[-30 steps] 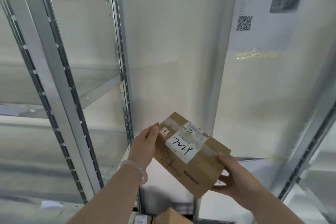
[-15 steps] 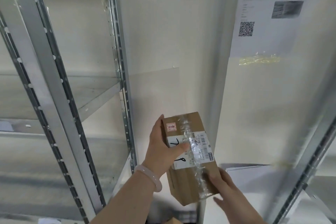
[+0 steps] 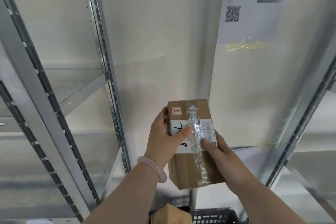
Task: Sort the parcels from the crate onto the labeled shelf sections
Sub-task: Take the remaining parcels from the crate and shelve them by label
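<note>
A brown cardboard parcel (image 3: 189,167) is held up in front of the wall, its taped top facing me, with a white handwritten label and a small red-framed sticker reading 24. My left hand (image 3: 163,143) grips its left side, thumb lying across the label. My right hand (image 3: 220,154) grips its right side, thumb on the label's lower right. At the bottom edge, a dark crate (image 3: 214,217) shows with another brown parcel (image 3: 169,214) in it.
A grey metal shelf rack (image 3: 109,71) stands at the left with bare shelf boards (image 3: 72,85). A second rack upright (image 3: 305,114) rises at the right. A paper sheet with a QR code (image 3: 251,5) is taped to the wall above.
The parcel has turned from a slanted position to nearly upright and come closer. My left thumb moved onto the label and my right hand shifted up its right side. The view tilted down, revealing the crate.
</note>
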A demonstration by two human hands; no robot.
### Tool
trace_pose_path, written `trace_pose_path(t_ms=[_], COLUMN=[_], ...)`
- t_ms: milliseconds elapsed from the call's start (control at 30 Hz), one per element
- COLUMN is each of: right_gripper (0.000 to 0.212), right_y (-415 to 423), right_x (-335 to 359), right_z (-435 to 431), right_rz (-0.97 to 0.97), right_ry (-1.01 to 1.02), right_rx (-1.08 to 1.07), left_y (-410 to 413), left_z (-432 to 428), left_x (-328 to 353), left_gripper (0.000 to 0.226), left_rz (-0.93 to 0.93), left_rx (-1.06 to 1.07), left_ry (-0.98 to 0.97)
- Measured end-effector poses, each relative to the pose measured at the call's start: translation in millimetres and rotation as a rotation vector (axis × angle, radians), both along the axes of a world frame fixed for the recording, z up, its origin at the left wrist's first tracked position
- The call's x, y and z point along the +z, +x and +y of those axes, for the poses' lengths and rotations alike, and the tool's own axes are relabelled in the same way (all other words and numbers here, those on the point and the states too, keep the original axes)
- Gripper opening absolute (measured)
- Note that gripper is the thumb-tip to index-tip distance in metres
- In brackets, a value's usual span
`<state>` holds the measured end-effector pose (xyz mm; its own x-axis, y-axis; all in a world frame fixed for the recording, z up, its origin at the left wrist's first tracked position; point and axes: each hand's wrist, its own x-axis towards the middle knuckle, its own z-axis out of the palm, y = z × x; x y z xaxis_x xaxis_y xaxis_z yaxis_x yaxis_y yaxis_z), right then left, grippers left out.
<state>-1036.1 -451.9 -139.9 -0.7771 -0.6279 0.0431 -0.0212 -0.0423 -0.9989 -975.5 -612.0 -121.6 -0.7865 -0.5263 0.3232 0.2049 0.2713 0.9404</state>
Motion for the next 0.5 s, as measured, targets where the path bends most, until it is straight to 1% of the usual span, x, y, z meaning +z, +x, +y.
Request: trace_pose_path(t_ms=[100, 167, 233, 267, 333, 400, 500], right_gripper=[0.046, 0.041, 0.040, 0.041, 0.044, 0.045, 0.044], right_y=[-0.2, 0.7, 1.2, 1.9, 3.8, 5.6, 13.6], right_x=[-0.1, 1.6, 1.7, 2.4, 3.3, 2.9, 2.9], right_z=[3.9, 8.3, 14.2, 17.5, 25.5, 35.9, 56.8], right_rz=[0.045, 0.066, 0.093, 0.110, 0.140, 0.145, 0.148], right_ry=[-0.018, -0.038, -0.042, -0.042, -0.043, -0.048, -0.043], right_rx=[-0.036, -0.065, -0.111, -0.130, -0.171, -0.215, -0.322], left_y=[0.0, -2.7, -9.2, -12.9, -17.7, -20.6, -19.8], left_z=[4.7, 8.1, 12.5, 15.4, 23.2, 32.9, 53.7], left_x=[1.3, 3.2, 2.0, 0.9, 0.0, 0.1, 3.7], left_gripper=[0.054, 0.052, 0.054, 0.060, 0.075, 0.081, 0.089], left_rz=[0.030, 0.042, 0.039, 0.021, -0.038, -0.052, -0.035], left_rx=[0.003, -0.017, -0.030, -0.026, -0.014, -0.049, -0.164], left_ry=[0.018, -0.022, -0.092, -0.127, -0.135, -0.131, -0.101])
